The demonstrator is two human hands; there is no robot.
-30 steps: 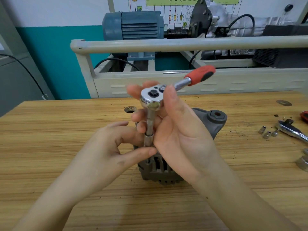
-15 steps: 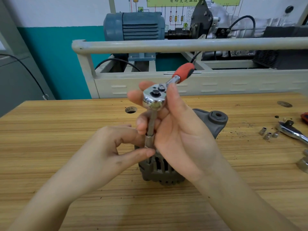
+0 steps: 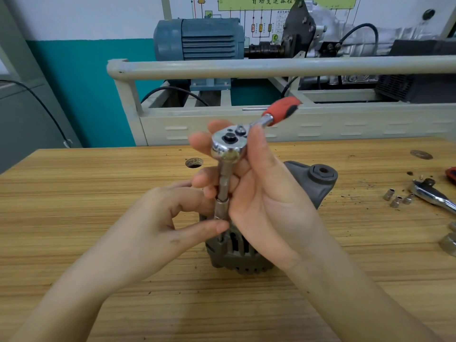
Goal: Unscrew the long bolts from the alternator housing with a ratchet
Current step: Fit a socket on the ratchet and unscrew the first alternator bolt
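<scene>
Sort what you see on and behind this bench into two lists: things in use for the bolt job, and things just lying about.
In use: ratchet, its extension and socket, alternator housing, left hand, right hand.

Lying about: second ratchet, three loose sockets, blue motor, wall diagram.

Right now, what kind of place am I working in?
Probably an automotive training workshop: a wooden workbench, a blue electric motor coupled to a gearbox rig, and a wiring diagram board behind.
</scene>
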